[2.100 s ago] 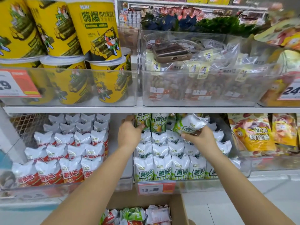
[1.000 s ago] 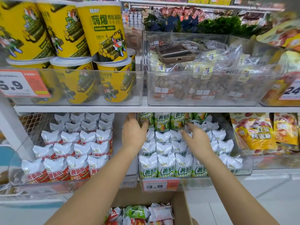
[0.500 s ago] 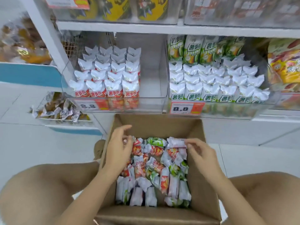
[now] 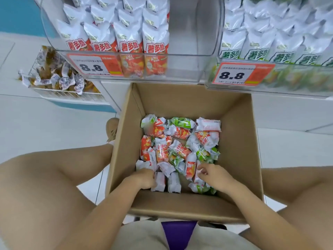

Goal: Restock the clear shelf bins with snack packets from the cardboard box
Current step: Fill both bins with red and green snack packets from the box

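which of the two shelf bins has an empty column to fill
The bin of red packets: a bare column runs down its right side, while the green-packet bin looks full.

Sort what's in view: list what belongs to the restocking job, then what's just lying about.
Part of the job:
- cardboard box
- mixed snack packets inside it
- left hand and right hand, both down among the packets
- red-label bin
- green-label bin

Just lying about:
- wire basket of brown snacks
- price tags
- shoe

Our left hand (image 4: pixel 145 178) at seven o'clock, fingers curled down, our right hand (image 4: pixel 211 175) at five o'clock, fingers loosely bent, forearms converging.
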The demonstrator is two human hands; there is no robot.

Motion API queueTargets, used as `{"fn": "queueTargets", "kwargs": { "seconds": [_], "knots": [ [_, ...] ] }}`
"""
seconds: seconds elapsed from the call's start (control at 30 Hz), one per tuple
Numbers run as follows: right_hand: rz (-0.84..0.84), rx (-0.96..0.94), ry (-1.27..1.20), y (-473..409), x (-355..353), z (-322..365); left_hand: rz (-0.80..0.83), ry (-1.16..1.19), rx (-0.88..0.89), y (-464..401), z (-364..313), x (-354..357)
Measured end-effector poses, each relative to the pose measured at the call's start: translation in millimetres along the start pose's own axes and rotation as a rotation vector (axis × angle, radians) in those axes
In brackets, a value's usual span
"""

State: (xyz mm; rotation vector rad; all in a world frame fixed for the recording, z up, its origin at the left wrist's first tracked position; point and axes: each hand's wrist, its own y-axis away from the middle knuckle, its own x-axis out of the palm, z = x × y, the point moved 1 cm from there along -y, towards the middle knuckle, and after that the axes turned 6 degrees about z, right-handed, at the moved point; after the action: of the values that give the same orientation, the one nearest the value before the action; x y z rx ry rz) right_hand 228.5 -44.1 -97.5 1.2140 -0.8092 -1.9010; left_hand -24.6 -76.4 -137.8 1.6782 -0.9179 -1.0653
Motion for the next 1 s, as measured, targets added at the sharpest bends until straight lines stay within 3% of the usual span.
{"fn": "queueTargets", "kwargs": {
  "seconds": [0.13,0.3,0.53,0.67,0.77,0.83,0.93,1.0],
  "knots": [
    [0.056,0.013,0.006,-23.7,8.5,5.4,-0.155,-0.054,-0.018,-21.4,-3.4,-14.2],
    [0.058,0.040,-0.141,-50.0,12.9,7.1,-0.394,0.258,-0.007,-59.4,-20.4,-42.5],
    [-0.088,0.121,-0.476,-50.4,-5.1,-30.3,-0.400,0.392,-0.216,-126.2,-34.2,-53.0],
    [-0.042,0.140,-0.507,-55.5,-2.7,-34.8,-0.534,0.353,-0.216,-131.7,-38.1,-49.7],
    [-0.028,0.126,-0.589,-61.6,-3.2,-20.8,-0.583,0.344,-0.089,-122.9,-42.0,-50.8],
    [0.008,0.076,-0.677,-65.2,-3.1,-8.2,-0.525,0.474,0.108,-113.2,-50.2,-49.3],
    [0.060,0.020,-0.705,-71.1,-2.1,4.7,-0.201,0.734,0.385,-91.6,-73.5,-44.6],
    [0.026,0.028,-0.760,-72.9,-3.0,5.1,-0.091,0.786,0.480,-83.8,-88.4,-40.6]
  ]
}}
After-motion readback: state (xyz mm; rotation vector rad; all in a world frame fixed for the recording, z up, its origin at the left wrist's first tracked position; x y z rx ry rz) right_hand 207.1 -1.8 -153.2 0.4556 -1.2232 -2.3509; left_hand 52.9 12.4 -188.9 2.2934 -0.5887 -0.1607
